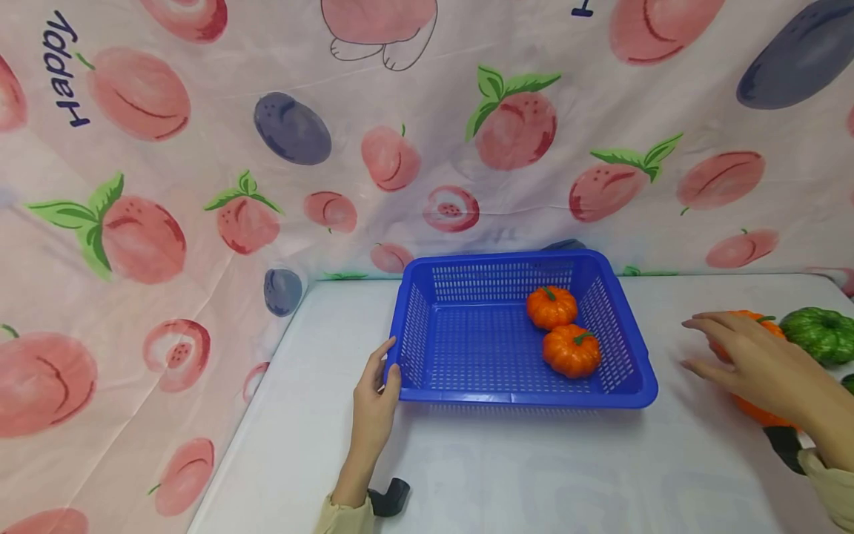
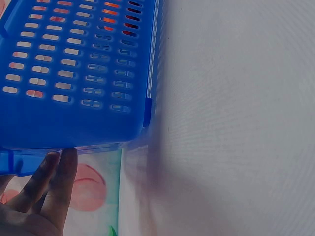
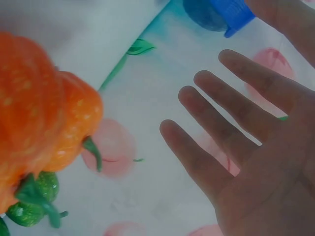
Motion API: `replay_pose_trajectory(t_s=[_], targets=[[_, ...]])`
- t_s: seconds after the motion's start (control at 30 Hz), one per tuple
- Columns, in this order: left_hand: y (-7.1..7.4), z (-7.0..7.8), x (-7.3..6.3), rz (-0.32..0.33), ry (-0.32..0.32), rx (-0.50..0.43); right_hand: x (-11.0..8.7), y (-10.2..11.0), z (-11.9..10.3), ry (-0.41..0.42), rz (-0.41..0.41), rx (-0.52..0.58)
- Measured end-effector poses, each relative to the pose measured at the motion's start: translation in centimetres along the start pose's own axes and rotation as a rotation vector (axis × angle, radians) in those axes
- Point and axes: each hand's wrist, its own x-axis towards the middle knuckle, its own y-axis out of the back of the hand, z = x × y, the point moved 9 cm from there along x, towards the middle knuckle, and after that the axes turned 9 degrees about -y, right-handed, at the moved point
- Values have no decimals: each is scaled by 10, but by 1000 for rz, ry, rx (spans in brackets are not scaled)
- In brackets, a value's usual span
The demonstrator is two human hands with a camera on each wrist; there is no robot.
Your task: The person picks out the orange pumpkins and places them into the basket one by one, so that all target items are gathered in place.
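A blue plastic basket (image 1: 520, 400) stands on the white table with two small orange pumpkins (image 1: 571, 352) inside, toward its right end. Straight fingers of my left hand (image 1: 373, 408) touch the basket's left end; the left wrist view shows the fingertips against its outer wall. Off to the right, my right hand (image 1: 767, 367) hovers over orange pumpkins (image 1: 763, 412), partly hiding them. Its fingers are spread and hold nothing in the right wrist view, where two orange pumpkins (image 3: 24, 108) appear beside the hand.
A green pumpkin (image 1: 819, 335) sits at the right edge of the view, beyond the right hand, with part of another dark green one below it. A fruit-printed cloth (image 1: 400, 96) hangs behind and to the left of the table (image 1: 480, 475).
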Motion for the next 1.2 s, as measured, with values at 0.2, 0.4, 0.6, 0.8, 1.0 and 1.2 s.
replay_pose_trajectory(t_s=[0.2, 0.4, 0.6, 0.8, 1.0, 1.2], targets=[[0, 1, 1, 2, 9, 7, -2, -8, 11, -32, -54, -33], [-2, -2, 1, -3, 27, 0, -4, -12, 21, -46, -41, -45], [-2, -5, 1, -4, 24, -2, -5, -15, 29, -46, -53, -74], [-2, -5, 0, 2, 24, -2, -6, -17, 34, -46, -68, -93], [-2, -5, 0, 0, 29, -1, -8, -25, 41, -83, -94, -92], [0, -4, 0, 0, 29, 0, -10, -29, 48, -95, -89, -95]])
